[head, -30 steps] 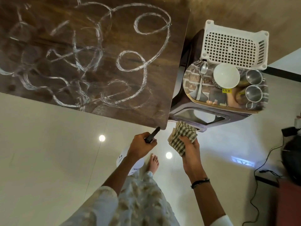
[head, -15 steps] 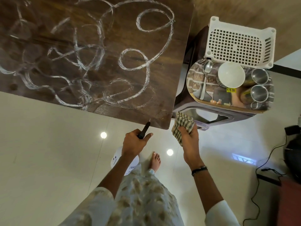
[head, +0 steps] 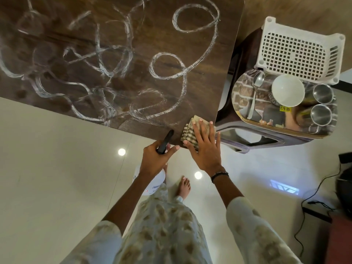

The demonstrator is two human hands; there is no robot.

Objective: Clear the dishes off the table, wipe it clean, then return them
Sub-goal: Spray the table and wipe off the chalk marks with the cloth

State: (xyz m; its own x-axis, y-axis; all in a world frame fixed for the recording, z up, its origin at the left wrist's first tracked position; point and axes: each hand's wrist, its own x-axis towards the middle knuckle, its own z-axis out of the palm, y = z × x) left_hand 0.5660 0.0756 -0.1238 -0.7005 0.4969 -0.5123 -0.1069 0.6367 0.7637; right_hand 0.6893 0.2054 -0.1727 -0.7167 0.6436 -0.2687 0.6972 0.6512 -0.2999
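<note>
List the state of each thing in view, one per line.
table: cleared of dishes, covered in white foam squiggles, unwiped
checked cloth: folded, pressed flat on the table's near corner
right hand: fingers straight, on the cloth
left hand: grips the spray bottle
white bowl: on the tray, upright
</note>
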